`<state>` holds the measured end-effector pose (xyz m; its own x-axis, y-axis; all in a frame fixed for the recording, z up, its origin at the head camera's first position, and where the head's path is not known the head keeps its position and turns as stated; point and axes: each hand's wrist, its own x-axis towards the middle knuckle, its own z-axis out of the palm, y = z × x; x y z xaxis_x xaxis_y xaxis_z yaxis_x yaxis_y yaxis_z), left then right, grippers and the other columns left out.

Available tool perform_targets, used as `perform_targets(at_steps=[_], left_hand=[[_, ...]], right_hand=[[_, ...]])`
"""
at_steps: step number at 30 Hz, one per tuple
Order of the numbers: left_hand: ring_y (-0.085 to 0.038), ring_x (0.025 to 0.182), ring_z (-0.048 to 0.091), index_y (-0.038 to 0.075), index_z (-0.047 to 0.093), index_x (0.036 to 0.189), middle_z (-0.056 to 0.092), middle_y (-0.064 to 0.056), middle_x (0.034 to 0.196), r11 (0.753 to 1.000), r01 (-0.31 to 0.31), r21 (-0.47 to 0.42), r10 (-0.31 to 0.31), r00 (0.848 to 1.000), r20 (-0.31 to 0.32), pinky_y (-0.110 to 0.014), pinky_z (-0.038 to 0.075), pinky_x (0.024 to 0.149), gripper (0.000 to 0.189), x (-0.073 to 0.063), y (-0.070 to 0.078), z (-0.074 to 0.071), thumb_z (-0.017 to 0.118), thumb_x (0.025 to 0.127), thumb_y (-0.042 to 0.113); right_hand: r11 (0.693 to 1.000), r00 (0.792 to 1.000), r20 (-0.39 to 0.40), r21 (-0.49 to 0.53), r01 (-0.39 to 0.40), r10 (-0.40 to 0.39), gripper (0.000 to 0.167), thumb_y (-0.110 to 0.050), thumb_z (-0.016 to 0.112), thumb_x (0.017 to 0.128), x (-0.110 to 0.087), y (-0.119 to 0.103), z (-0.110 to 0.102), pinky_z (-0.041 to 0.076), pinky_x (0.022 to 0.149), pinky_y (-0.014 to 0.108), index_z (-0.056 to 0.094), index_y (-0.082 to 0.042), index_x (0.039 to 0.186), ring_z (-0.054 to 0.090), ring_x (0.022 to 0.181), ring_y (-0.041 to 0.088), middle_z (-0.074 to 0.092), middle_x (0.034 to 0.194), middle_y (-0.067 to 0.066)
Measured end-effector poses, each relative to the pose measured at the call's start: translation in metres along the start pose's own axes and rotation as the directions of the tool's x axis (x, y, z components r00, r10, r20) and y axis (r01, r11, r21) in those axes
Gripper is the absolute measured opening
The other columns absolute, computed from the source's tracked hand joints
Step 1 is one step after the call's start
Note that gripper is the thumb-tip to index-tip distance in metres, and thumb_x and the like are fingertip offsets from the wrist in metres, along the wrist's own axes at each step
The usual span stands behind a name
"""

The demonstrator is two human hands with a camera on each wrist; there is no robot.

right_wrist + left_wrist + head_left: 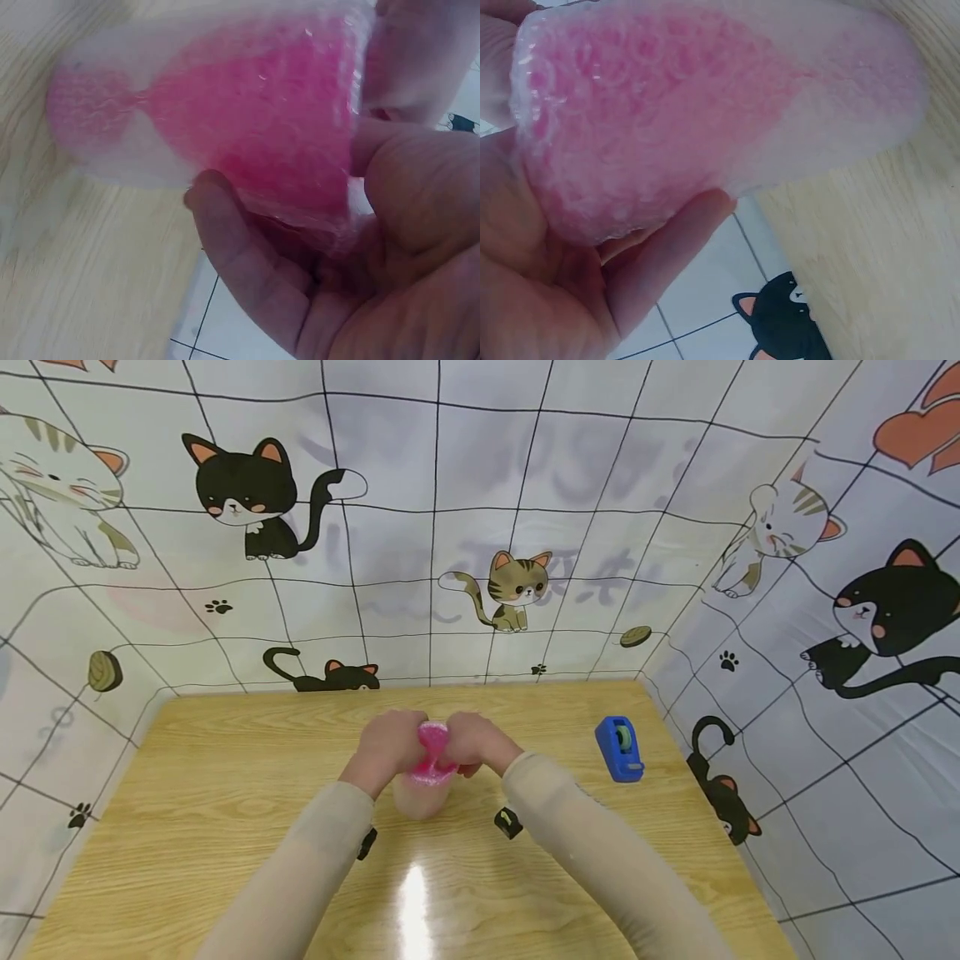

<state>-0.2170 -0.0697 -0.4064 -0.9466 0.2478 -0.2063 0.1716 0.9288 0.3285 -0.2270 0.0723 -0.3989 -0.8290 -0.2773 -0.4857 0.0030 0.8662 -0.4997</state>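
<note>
A pink goblet-shaped thing (432,764) wrapped in bubble wrap stands between my two hands at the back middle of the table. Its pink part narrows to a thin neck under the clear wrap (840,150) and widens again at the lower end. From the left side, my left hand (388,745) grips the wide upper end, fingers along the wrap in the left wrist view. On the other side my right hand (480,742) grips the same end, its fingers (232,232) bent around the wrap. The hands hide part of the upper rim in the head view.
A blue tape dispenser (621,749) with a roll of tape stands on the wooden table (247,777), to the right of my hands. Cat-printed, grid-lined cloth (390,543) rises behind the table and along both sides.
</note>
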Motion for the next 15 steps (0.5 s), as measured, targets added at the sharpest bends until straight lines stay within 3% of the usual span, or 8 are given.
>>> perform_targets(at_steps=[4, 7, 12, 15], left_hand=[[-0.021, 0.080, 0.062, 0.012, 0.068, 0.100, 0.069, -0.004, 0.089, 1.000, -0.016, -0.006, 0.016, 1.000, 0.012, -0.037, 0.055, 0.073, 0.019, 0.003, -0.003, 0.000, 0.070, 0.085, 0.023], [-0.020, 0.079, 0.061, 0.013, 0.068, 0.097, 0.068, -0.003, 0.086, 1.000, -0.029, -0.010, 0.029, 0.999, 0.021, -0.036, 0.055, 0.072, 0.017, 0.004, -0.004, -0.001, 0.070, 0.085, 0.025], [-0.020, 0.074, 0.058, 0.012, 0.067, 0.085, 0.065, -0.002, 0.079, 0.999, -0.033, 0.002, 0.033, 0.999, 0.029, -0.033, 0.052, 0.067, 0.010, 0.008, -0.005, -0.003, 0.067, 0.086, 0.022], [-0.019, 0.070, 0.057, 0.012, 0.066, 0.080, 0.062, -0.001, 0.074, 0.999, -0.031, 0.020, 0.031, 0.999, 0.023, -0.031, 0.049, 0.063, 0.010, 0.010, -0.007, -0.002, 0.065, 0.086, 0.019]], right_hand=[[0.995, 0.996, -0.078, -0.090, -0.038, 0.031, 0.012, -0.013, 0.071, 0.080, 0.002, -0.003, 0.006, 0.056, 0.055, 0.031, 0.061, -0.009, 0.077, 0.056, 0.050, 0.015, 0.057, 0.063, 0.004], [0.982, 0.987, -0.146, -0.169, -0.088, 0.064, 0.015, -0.019, 0.072, 0.080, 0.003, -0.006, 0.010, 0.049, 0.049, 0.028, 0.061, -0.013, 0.072, 0.054, 0.052, 0.015, 0.057, 0.062, 0.001], [0.958, 0.972, -0.227, -0.257, -0.125, 0.066, 0.029, -0.038, 0.064, 0.091, 0.004, -0.012, 0.016, 0.045, 0.051, 0.028, 0.061, -0.017, 0.071, 0.054, 0.063, 0.015, 0.060, 0.071, -0.001], [0.958, 0.971, -0.233, -0.259, -0.121, 0.060, 0.029, -0.039, 0.064, 0.091, 0.006, -0.012, 0.017, 0.046, 0.052, 0.028, 0.061, -0.017, 0.072, 0.054, 0.065, 0.016, 0.061, 0.073, 0.000]])
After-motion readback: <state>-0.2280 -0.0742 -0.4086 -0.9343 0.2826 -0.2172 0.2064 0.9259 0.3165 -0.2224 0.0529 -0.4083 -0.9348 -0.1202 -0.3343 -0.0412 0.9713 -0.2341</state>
